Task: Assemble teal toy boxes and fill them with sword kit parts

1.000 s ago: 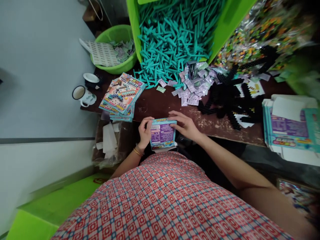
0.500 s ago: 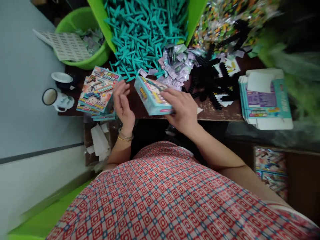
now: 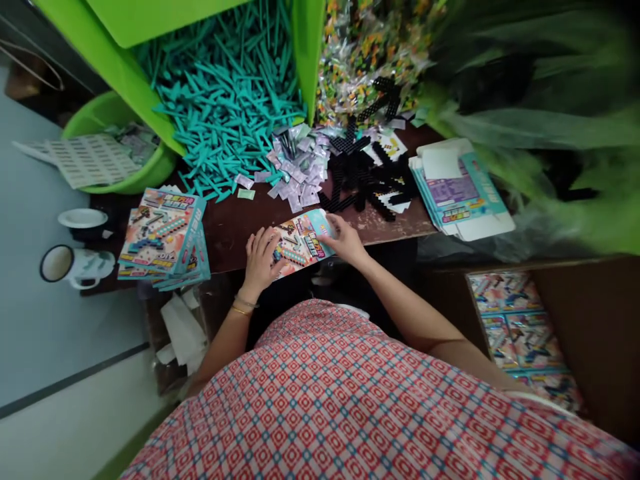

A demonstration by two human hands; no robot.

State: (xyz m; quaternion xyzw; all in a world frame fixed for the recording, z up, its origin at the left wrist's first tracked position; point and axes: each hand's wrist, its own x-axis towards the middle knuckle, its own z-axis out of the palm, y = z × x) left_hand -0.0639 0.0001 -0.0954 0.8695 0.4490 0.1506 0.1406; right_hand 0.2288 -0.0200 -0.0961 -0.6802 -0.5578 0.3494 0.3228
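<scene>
A printed toy box [image 3: 300, 241] with a picture front and a light blue end lies at the table's front edge, tilted across my body. My left hand [image 3: 261, 259] wraps over its left end, fingers on the printed face. At the other end, my right hand [image 3: 346, 241] grips the light blue part with the thumb on top. My palms and fingers cover parts of both ends. To the left sits a stack of similar printed boxes [image 3: 163, 230].
Behind are a green bin of turquoise plastic pieces [image 3: 235, 100], small sachets [image 3: 300, 163] and black studded pieces [image 3: 370, 167]. Flattened cartons [image 3: 460, 190] lie right, an enamel mug [image 3: 90, 263] left. A carton holding packed boxes [image 3: 520, 327] stands low at right.
My left hand, open and apart from the box before, is now on it. The box has turned so its printed face points up, and my right hand holds its right end. The view has swung right.
</scene>
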